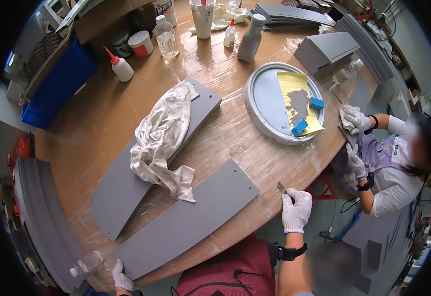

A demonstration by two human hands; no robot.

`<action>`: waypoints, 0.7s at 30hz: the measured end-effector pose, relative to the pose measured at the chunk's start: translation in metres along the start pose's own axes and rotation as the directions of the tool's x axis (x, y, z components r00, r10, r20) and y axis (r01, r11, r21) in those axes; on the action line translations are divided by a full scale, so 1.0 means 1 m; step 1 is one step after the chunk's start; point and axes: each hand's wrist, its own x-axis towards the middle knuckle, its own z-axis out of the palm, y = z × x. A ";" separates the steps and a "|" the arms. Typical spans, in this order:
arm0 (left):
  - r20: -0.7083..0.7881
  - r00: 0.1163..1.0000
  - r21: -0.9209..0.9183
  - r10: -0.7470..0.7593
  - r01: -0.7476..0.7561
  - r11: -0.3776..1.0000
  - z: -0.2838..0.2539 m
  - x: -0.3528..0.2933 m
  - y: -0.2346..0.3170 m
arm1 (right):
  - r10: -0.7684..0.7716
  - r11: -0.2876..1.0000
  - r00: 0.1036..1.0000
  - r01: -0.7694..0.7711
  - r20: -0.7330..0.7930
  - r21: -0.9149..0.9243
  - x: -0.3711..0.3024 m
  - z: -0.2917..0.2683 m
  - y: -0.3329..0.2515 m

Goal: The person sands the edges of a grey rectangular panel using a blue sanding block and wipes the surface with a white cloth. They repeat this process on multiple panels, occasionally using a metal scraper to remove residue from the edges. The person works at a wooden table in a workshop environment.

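A flat grey panel (pixel 191 217) with small holes at its far end lies in front of me on the table. My left hand (pixel 122 277), in a white knit glove, grips the panel's near left end; some of its fingers are hidden. Off the table's near edge, my gloved right hand (pixel 297 209) is closed around a small metal scraper blade (pixel 281 187), whose tip points up and left. Beyond the panel is a second grey panel (pixel 121 182), with a crumpled white cloth (pixel 158 138) draped over it and touching the first.
A round lid (pixel 267 106) bears yellow sandpaper (pixel 294 81) with grey paste and blue blocks. Bottles, including a red-tipped glue bottle (pixel 122 70), stand at the back. Stacked grey panels (pixel 45 217) flank the left. A co-worker (pixel 388 158) handles a panel at right.
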 end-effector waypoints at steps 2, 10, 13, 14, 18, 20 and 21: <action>0.045 0.999 0.054 0.015 -0.017 0.998 -0.005 0.008 0.002 | 0.162 0.963 0.987 -0.157 -0.004 0.219 -0.009 0.006 0.018; 0.126 0.992 0.083 0.023 -0.034 0.996 0.003 -0.002 0.012 | 0.162 0.898 0.971 -0.220 0.178 0.380 -0.011 -0.011 -0.027; 0.160 0.986 0.056 -0.034 0.025 0.998 0.013 -0.010 0.022 | 0.046 0.939 0.987 -0.096 0.157 0.329 -0.032 0.001 -0.069; 0.153 0.987 0.050 -0.044 0.037 0.998 0.014 -0.010 0.022 | -0.014 0.957 0.992 -0.022 0.121 0.289 -0.035 0.011 -0.075; 0.185 0.983 0.010 -0.017 0.015 1.000 0.018 -0.010 0.022 | -0.130 0.967 0.991 0.131 -0.020 0.220 -0.044 0.040 -0.084; 0.190 0.982 0.001 -0.019 0.019 1.000 0.019 -0.012 0.023 | -0.209 0.949 0.977 0.214 -0.047 0.230 -0.049 0.045 -0.083; 0.193 0.981 -0.003 -0.020 0.021 1.000 0.020 -0.012 0.024 | -0.198 0.954 0.978 0.206 -0.061 0.218 -0.048 0.047 -0.081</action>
